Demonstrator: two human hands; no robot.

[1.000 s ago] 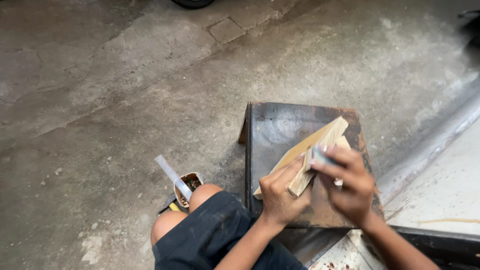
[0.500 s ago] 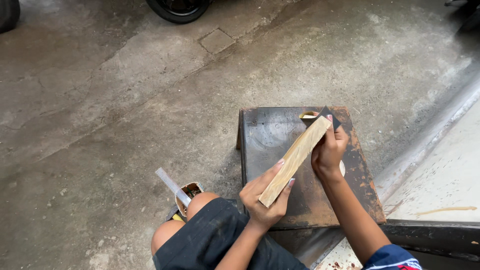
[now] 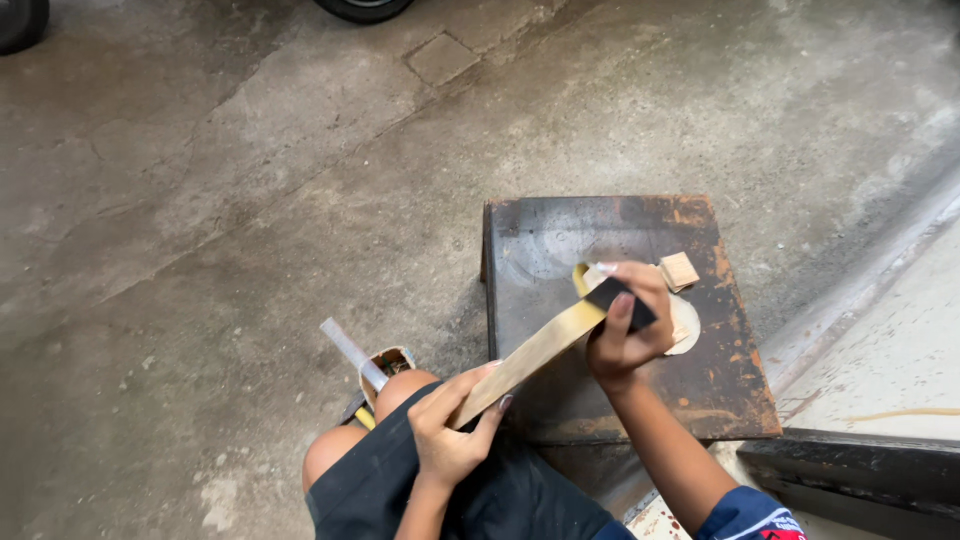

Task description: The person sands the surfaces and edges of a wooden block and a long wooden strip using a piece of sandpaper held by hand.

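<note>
Holding: the left hand (image 3: 447, 432) is clenched around the near end of a long pale wood strip (image 3: 527, 357), just above the person's knee (image 3: 400, 388).
Wood strip: it slants up from the left hand across the near-left corner of the dark, rusty metal tabletop (image 3: 560, 235), its far end over the tabletop's middle.
Right hand: the right hand (image 3: 628, 325) is closed on a small dark piece of sandpaper (image 3: 620, 302), pressing it against the far end of the wood strip.
On the tabletop: a small square wood block (image 3: 680, 270) and a pale round disc (image 3: 686, 325) lie just beyond the right hand.
Beside the tabletop: a cup (image 3: 385, 365) with a flat metal ruler (image 3: 350, 352) stands on the concrete floor (image 3: 200, 200), left of the tabletop, by the knee.
</note>
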